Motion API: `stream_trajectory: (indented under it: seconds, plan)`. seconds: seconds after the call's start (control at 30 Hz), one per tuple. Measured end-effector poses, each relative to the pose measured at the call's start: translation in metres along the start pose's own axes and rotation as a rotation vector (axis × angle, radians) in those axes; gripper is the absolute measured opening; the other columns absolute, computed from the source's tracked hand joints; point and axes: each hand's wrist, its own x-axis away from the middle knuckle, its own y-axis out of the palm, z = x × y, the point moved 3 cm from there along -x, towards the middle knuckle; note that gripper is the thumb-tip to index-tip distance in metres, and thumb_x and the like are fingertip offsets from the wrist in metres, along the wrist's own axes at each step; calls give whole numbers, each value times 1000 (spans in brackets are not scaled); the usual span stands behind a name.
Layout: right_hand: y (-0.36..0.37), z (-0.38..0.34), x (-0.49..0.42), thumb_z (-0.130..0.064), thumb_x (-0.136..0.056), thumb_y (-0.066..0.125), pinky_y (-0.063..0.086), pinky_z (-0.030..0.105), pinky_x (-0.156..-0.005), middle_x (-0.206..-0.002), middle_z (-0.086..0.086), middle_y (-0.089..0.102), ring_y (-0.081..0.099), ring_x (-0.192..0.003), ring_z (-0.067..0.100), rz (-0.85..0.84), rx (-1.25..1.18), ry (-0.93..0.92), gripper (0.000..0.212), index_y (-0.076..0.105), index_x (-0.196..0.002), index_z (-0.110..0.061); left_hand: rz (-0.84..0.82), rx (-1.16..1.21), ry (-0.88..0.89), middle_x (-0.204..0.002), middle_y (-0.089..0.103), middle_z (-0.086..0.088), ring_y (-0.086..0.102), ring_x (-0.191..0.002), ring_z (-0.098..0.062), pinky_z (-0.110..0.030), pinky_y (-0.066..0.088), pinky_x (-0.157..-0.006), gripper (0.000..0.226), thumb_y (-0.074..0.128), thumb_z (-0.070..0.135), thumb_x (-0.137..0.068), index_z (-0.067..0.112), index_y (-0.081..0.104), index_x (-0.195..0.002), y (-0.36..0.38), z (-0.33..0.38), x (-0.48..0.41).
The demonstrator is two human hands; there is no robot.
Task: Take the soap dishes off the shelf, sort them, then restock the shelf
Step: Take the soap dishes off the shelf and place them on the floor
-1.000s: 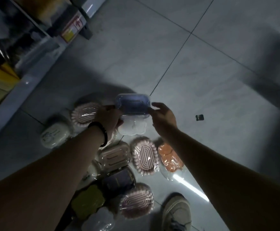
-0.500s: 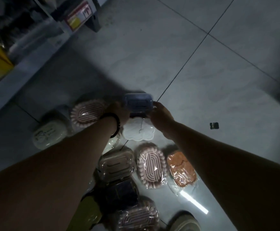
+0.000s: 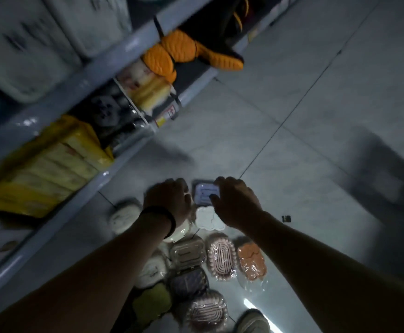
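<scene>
Two hands grip one blue rectangular plastic soap dish (image 3: 204, 193) at the far end of a group laid on the grey tiled floor (image 3: 316, 140).

The left hand (image 3: 169, 200), with a black wristband (image 3: 160, 216), curls its fingers at the dish's left edge. The right hand (image 3: 234, 203) clamps the right edge, thumb on top. Nearer, film-wrapped, lie two pink oval ribbed dishes (image 3: 221, 259), two cream oval dishes (image 3: 124, 216), one white cloud-shaped dish (image 3: 209, 218), one orange dish (image 3: 251, 260), one clear lidded rectangular dish (image 3: 187, 253), one dark rectangular dish (image 3: 187, 283) and one green dish (image 3: 151, 301). The left forearm hides part of the group. The grey metal shelf (image 3: 51, 212) at left carries yellow packs (image 3: 47, 169).
</scene>
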Motion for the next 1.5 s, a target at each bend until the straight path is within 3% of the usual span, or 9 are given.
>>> stream_trajectory:
  seconds: [0.3, 0.47, 0.63, 0.73, 1.03, 1.2, 1.27, 1.43, 1.5]
  plan:
    - [-226, -150, 134, -45, -103, 52, 50, 42, -103, -135, 2, 62, 57, -123, 25, 17, 113, -185, 42, 51, -141, -27, 124, -145, 35, -122, 63, -3, 63, -112, -30, -44, 55, -94, 31, 50, 49, -100, 28, 61, -119, -259, 22, 154]
    - [-335, -243, 203, -52, -101, 47, 51, 43, -101, -133, 3, 62, 58, -123, 27, 120, 245, -312, 47, 51, -140, -27, 282, -154, -39, -116, 66, -1, 67, -110, -30, -40, 54, -90, 32, 47, 50, -99, 27, 62, -115, -402, 2, 265]
    - [-417, -355, 265, -52, -102, 45, 51, 39, -99, -132, 3, 63, 59, -123, 27, 208, 226, -484, 45, 53, -140, -27, 390, -145, -130, -106, 66, 1, 66, -102, -27, -39, 53, -86, 54, 18, 55, -89, 28, 62, -106, -502, -37, 376]
    - [-445, -422, 299, -51, -102, 45, 51, 42, -103, -135, 3, 63, 59, -127, 27, 193, 175, -598, 49, 53, -144, -26, 464, -90, -222, -109, 67, 2, 66, -105, -24, -37, 54, -85, 46, 27, 54, -96, 28, 63, -108, -549, -56, 438]
    - [-447, -600, 371, -42, -106, 53, 56, 38, -89, -120, 8, 65, 65, -109, 29, 48, 56, -902, 34, 60, -128, -18, 727, 274, -549, -100, 71, -3, 69, -97, -27, -36, 54, -80, 28, 48, 40, -105, 22, 64, -90, -615, -152, 589]
    - [-416, -679, 412, -45, -107, 55, 44, 23, -68, -124, 5, 66, 63, -91, 18, -123, -167, -930, 40, 59, -137, -19, 870, 517, -679, -117, 71, -10, 67, -109, -29, -34, 52, -90, 24, 64, 31, -102, 12, 73, -115, -610, -217, 653]
    - [-394, -709, 426, -44, -106, 58, 41, 24, -65, -124, 8, 67, 58, -86, 16, -162, -223, -928, 39, 61, -133, -16, 980, 645, -734, -118, 68, -12, 65, -102, -26, -31, 50, -84, 29, 71, 32, -97, 13, 68, -119, -599, -254, 670]
    - [-349, -773, 448, -39, -107, 59, 44, 32, -76, -116, 13, 67, 63, -95, 28, -318, -343, -785, 39, 61, -132, -9, 1017, 945, -836, -144, 51, -21, 59, -122, -39, -44, 53, -100, 58, 75, 34, -95, 6, 52, -140, -586, -328, 690]
    - [-339, -796, 450, -49, -102, 60, 51, 36, -81, -122, 11, 67, 66, -105, 30, -353, -417, -697, 48, 60, -133, -14, 1026, 1101, -882, -141, 56, -17, 62, -121, -39, -47, 55, -100, 76, 78, 58, -83, 10, 55, -138, -568, -374, 681]
